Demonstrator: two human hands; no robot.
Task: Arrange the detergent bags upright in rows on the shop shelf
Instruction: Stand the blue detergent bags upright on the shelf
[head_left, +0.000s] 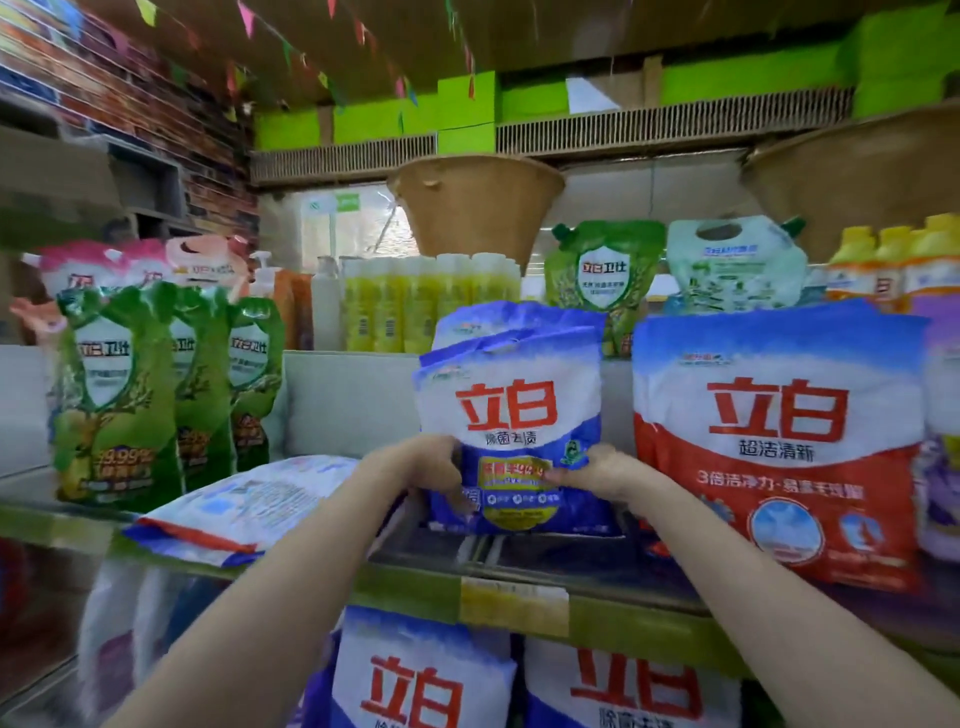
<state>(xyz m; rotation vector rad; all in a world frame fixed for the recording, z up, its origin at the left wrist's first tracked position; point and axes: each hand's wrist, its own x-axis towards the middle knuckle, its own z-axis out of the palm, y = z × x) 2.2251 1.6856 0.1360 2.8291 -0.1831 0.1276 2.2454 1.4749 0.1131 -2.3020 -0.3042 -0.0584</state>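
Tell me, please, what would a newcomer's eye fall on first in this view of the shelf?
Probably the blue and white detergent bag standing upright at the centre of the shelf, with the left hand and the right hand gripping its lower part. Next would be the large red and white bag standing just to its right, and the bag lying flat on the shelf to its left.
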